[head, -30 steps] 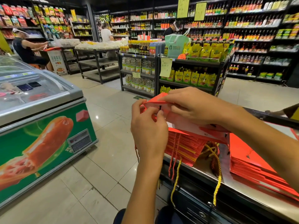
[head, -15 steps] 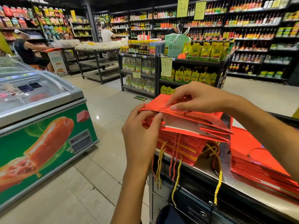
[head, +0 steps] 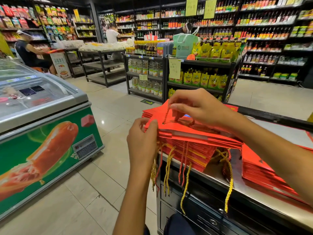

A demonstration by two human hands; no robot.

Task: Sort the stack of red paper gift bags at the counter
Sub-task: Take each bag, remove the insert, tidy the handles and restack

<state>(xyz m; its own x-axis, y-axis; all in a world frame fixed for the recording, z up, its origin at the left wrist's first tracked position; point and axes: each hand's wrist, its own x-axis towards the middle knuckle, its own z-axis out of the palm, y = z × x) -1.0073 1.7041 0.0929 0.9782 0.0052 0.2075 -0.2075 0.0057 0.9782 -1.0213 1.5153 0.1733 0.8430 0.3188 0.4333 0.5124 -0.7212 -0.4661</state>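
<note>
**Top bag handled at the counter's left end**

The stack of red gift bags (head: 186,146) is kept at the counter (head: 245,187) end. Its top bag (head: 183,128) is pinched at the edge by the left hand (head: 142,141); the cord handle (head: 166,113) is pinched by the right hand (head: 199,107). Overhanging bags could be tipped off if tugged.

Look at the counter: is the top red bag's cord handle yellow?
No, the right hand pinches a red cord handle on the top bag.

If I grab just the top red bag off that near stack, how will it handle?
Likely light and floppy: the top bag is thin folded paper, bending where the left hand pinches its edge. Its cord handle, which the right hand holds, hangs loose and may snag. The stack overhangs the counter, so neighbouring bags may slide.
</note>
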